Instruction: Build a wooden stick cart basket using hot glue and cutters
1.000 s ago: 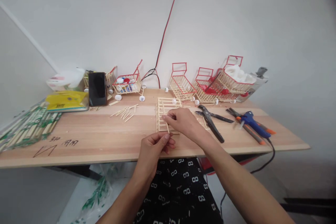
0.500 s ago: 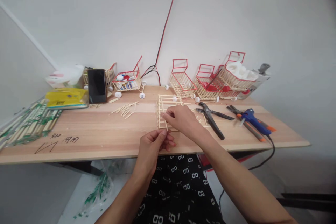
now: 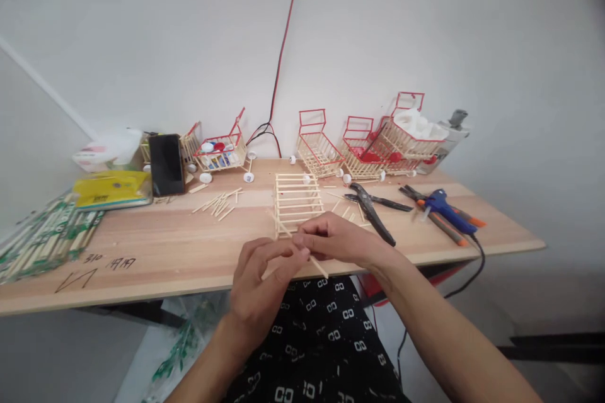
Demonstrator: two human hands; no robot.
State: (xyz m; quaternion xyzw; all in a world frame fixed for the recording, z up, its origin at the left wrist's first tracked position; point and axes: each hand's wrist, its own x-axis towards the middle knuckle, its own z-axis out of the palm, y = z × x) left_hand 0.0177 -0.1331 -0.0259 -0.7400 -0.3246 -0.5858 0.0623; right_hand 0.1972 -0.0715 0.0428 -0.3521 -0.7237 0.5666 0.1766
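A thin wooden stick (image 3: 320,267) slants between my hands above the table's front edge. Its far end points up left over a small wooden stick frame (image 3: 297,196), which stands on the tabletop just beyond. My left hand (image 3: 265,271) is closed, thumb and fingertips pinching the stick near its middle. My right hand (image 3: 333,238) is closed as well, its fingertips on the stick right beside those of the left. The fingers hide the stick's middle part.
Loose short sticks (image 3: 220,203) lie left of the frame. To the right are black-handled pliers (image 3: 373,214) and a blue glue gun (image 3: 444,206) with a cord. Small stick carts (image 3: 319,151) line the wall. A phone (image 3: 166,165) and bundled sticks (image 3: 51,233) are at left.
My right hand has come down from the frame toward my left hand, and both now pinch the stick. The stick has tilted and its near end sticks out past the fingers. The view has shifted slightly.
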